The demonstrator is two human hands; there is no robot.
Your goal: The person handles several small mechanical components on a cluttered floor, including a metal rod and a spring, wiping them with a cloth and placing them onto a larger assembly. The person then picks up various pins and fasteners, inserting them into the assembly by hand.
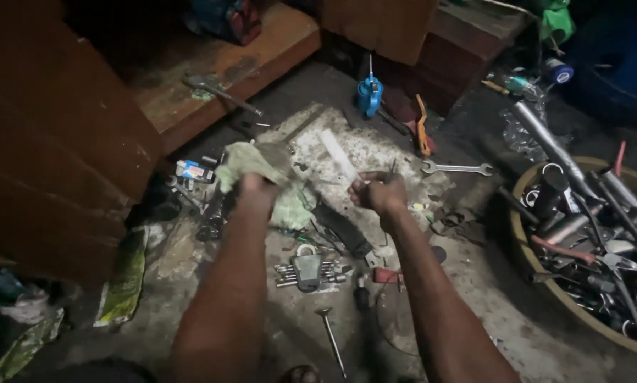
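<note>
Nearest the camera, on the bare concrete floor [517, 333]: an engine valve [330, 339] lying stem-toward-viewer, then a set of hex keys [308, 272] fanned flat between the two forearms, a padlock shackle just beyond it. A small red tool [385, 276] sits beside the right forearm. Farther out, both hands are raised above the floor. The left hand [256, 190] has its grip closed around a bunched pale green rag [262, 167], which hangs over and below the fist. The right hand [379, 193] has its grip closed on the near end of a pale, flat, stick-like part [338, 154]; what it is cannot be told in this light. Key relation: that part's long axis runs up and to the left from the right grip, its free far end pointing away from the person and lying between the two hands, the rag just to its left and not touching it. The left hand is the nearer one to the free end. Beyond the hands, a double open-ended spanner [457, 169] lies flat to the right, a blue oil can [369, 95] stands upright farther back, and a round basin [523, 237] heaped with metal tools sits at far right. An adjustable wrench [219, 90] rests on a wooden plank [276, 42] at the rear left.
</note>
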